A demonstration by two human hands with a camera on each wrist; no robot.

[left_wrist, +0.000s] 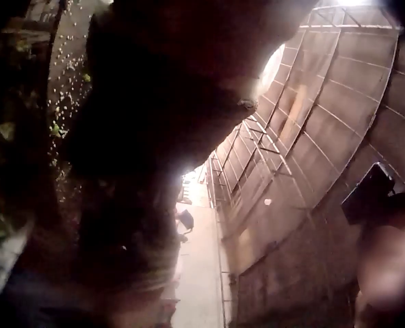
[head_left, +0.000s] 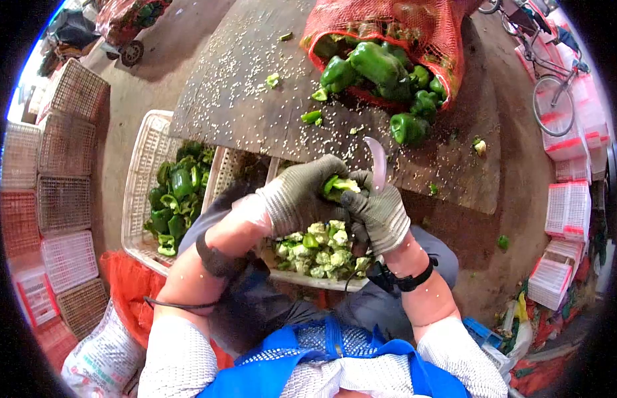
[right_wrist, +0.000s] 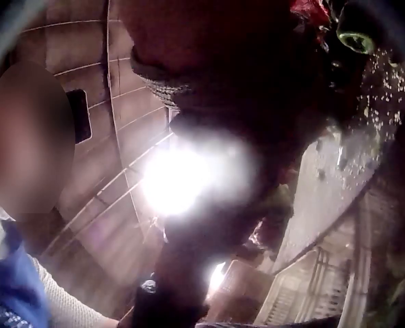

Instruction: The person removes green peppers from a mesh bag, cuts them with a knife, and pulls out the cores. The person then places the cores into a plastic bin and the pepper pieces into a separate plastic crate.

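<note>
In the head view, my gloved left hand (head_left: 298, 196) grips a cut piece of green bell pepper (head_left: 338, 188) with its pale inside showing. My gloved right hand (head_left: 383, 215) holds a curved knife (head_left: 377, 164), its blade pointing up and away from the pepper. The right thumb and fingertips are right at the piece. Below both hands, several pale green pepper cores (head_left: 315, 255) fill a crate (head_left: 315, 283) between the knees. The wrist views are dark, with the hands mostly in shadow.
A red mesh sack (head_left: 388, 16) spills whole green peppers (head_left: 378, 65) onto a seed-strewn board (head_left: 235, 86). Cut green peppers (head_left: 181, 182) lie in a white crate (head_left: 131, 199) at left. Stacked crates (head_left: 66, 152) line the left side; a bicycle (head_left: 552, 96) stands at right.
</note>
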